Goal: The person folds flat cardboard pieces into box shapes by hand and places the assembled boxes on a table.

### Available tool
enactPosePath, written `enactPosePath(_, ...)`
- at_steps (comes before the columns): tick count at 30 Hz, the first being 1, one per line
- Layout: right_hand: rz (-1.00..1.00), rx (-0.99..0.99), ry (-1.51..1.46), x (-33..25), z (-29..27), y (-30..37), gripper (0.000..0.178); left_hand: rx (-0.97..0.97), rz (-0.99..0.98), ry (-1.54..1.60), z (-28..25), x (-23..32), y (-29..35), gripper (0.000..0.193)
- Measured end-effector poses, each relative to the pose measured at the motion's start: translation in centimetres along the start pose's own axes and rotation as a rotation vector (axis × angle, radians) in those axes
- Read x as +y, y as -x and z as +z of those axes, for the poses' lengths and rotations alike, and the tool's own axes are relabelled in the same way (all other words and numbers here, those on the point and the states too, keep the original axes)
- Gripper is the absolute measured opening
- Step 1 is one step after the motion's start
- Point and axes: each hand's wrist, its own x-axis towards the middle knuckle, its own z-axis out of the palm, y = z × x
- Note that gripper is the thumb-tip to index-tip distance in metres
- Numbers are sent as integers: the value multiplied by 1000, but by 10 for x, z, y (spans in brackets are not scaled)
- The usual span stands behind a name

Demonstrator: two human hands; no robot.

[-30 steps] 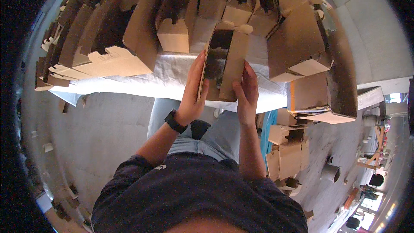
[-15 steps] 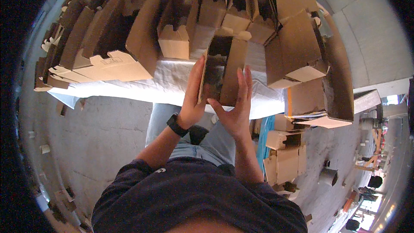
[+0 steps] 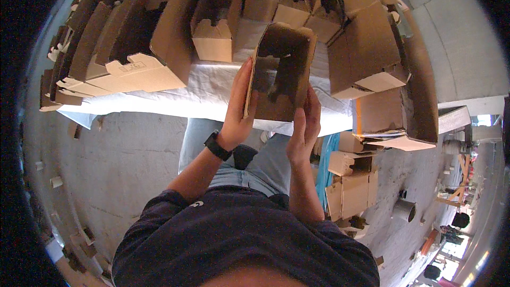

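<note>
Between my two hands is a narrow brown cardboard box [image 3: 284,82] with an open top, its dark inside facing up toward me. My left hand [image 3: 239,98] presses flat along its left wall, thumb side hidden partly by the box. On the right, my right hand [image 3: 307,127] holds the near right corner, fingers along the outer wall. The box is above the front part of a table covered with white cloth [image 3: 212,95]. A similar open box [image 3: 215,42] stands just behind it to the left.
Rows of open cardboard boxes [image 3: 127,72] crowd the table's left and back. A larger closed-sided box [image 3: 366,53] stands to the right, beside a bigger carton [image 3: 393,114]. Below right are more cardboard boxes [image 3: 353,180] and a blue plastic sheet [image 3: 326,170]; a grey bucket-like cylinder [image 3: 405,210] lies on the floor.
The box has spread from a narrow, slanted shape to a wider, squarer opening. My right hand has shifted from the near right wall, fingers spread, to round its right side.
</note>
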Motion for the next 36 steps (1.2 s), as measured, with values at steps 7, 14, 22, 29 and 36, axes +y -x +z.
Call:
enactPosePath(7,-130,-82,445,6,0,0,55,-16,42,-29,2,-4,1,57)
enactPosePath(14,-135,-111,421,7,-8,-4,46,-23,7,10,0,0,0,57)
enactPosePath(22,79,38,-36,22,-4,-2,53,-24,42,-35,-1,1,-1,58)
enactPosePath(29,98,2,13,28,-8,-8,68,-25,25,-21,2,-1,1,59)
enactPosePath(36,195,-56,129,22,-21,-33,89,-31,51,-27,2,-2,1,67)
